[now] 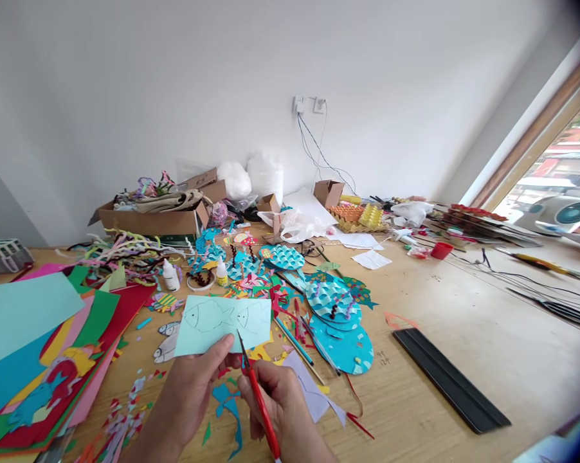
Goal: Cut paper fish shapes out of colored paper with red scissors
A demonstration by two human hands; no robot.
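Observation:
My left hand [200, 376] pinches the lower edge of a light-blue sheet of paper [236, 314], thumb on top. Two fish outlines are drawn on the sheet in dark line, a larger one on the left and a smaller one on the right. My right hand [278, 395] is closed around red-handled scissors [258, 405]. Their dark, narrow tip points up at the sheet's lower edge, near the smaller fish. Whether the blades touch the paper I cannot tell. Beside the sheet on the left lie grey paper fish [167, 344].
Stacked coloured paper [97, 318] lies at the left. Glue bottles [171, 276], blue paper discs [343, 347] and scraps crowd the middle. A black tray-like strip [449, 379] and a red cup [442, 250] are at right. Cardboard boxes [150, 222] stand along the wall.

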